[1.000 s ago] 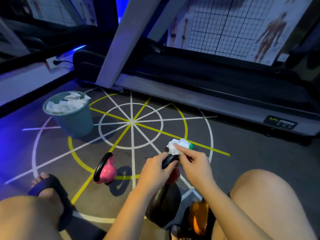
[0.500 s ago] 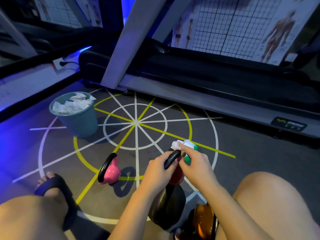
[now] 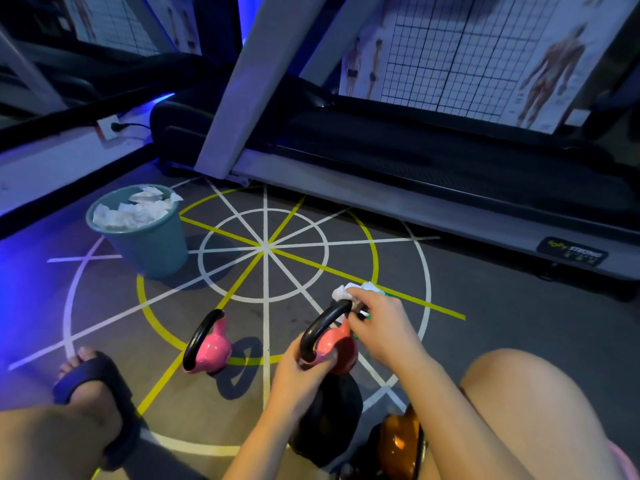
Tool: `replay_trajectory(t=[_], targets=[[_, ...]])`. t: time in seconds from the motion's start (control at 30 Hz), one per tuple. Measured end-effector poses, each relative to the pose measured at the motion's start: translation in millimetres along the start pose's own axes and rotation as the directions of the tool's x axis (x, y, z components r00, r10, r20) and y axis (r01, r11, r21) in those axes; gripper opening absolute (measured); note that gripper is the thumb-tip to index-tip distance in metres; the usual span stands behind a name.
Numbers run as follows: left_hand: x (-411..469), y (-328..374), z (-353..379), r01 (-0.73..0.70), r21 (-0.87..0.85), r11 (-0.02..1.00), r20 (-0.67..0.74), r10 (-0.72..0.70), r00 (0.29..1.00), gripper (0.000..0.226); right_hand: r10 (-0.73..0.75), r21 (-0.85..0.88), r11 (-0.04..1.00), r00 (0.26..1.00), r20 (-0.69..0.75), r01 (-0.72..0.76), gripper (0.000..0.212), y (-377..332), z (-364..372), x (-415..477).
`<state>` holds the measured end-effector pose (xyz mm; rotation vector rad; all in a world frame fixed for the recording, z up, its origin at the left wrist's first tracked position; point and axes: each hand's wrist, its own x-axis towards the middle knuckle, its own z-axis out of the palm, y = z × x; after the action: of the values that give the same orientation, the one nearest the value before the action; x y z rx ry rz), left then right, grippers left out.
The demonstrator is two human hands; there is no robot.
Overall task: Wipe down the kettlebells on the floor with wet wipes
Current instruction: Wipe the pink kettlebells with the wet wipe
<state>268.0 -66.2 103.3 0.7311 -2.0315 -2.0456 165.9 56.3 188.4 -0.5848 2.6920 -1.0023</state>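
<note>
**Coral kettlebell [image 3: 341, 348], wipe on its handle**

Left hand [image 3: 301, 375] gripped the coral kettlebell low, fingers curled round the spot where the black handle [image 3: 322, 323] met the body. Right hand [image 3: 381, 327] pinched a white wet wipe [image 3: 348, 292] against the top of the handle, fingers closed on it. Bell was tilted, just above a black kettlebell [image 3: 329, 420]; could not tell if the two touched. Orange kettlebell [image 3: 398, 441] sat just right of the black one, by the person's knee. Pink kettlebell [image 3: 209, 349] stood alone on the floor [image 3: 485, 341] to the left, apart from both hands, on the yellow ring marking. Teal bin [image 3: 156, 251] was further back on the left, full of crumpled used wipes [image 3: 128, 214]. Treadmill [image 3: 415, 202] ran along behind. Sandalled foot [image 3: 93, 386] was at lower left.
</note>
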Motion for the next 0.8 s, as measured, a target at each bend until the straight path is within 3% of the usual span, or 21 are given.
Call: replay_trajectory(t=[0.13, 0.23, 0.47, 0.6, 0.73, 0.8], targets=[[-4.7, 0.5, 10.5, 0.011, -0.036, 0.999, 0.085, -0.008, 0.996, 0.047, 0.068, 0.045, 0.997, 0.998, -0.016, -0.067, 0.041, 0.0, 1.0, -5.0], [-3.8, 2.2, 12.7, -0.008, -0.036, 0.999, 0.041, 0.01, 0.999, 0.049, 0.081, 0.051, 0.996, 0.996, -0.025, -0.079, 0.044, -3.0, 0.6, -10.3], [-4.8, 10.5, -6.6, -0.092, 0.212, 0.973, 0.1, 0.072, 0.992, 0.035, 0.111, 0.114, 0.987, 0.993, 0.027, -0.113, 0.044, 2.5, 0.2, -12.6], [-4.1, 13.9, -11.5, -0.067, 0.259, 0.964, 0.105, 0.04, 0.994, 0.038, 0.092, 0.128, 0.986, 0.992, 0.085, -0.103, 0.037, 9.8, -11.1, -8.9], [4.2, 15.2, -13.4, -0.038, 0.338, 0.94, 0.165, -0.02, 0.986, 0.042, 0.146, 0.176, 0.974, 0.989, 0.01, -0.146, 0.03, 12.2, -14.1, -8.2], [6.2, 15.0, -13.0, -0.037, 0.346, 0.937, 0.163, -0.021, 0.986, 0.042, 0.09, 0.151, 0.985, 0.995, -0.033, -0.084, 0.036, 4.4, -8.1, -12.1]])
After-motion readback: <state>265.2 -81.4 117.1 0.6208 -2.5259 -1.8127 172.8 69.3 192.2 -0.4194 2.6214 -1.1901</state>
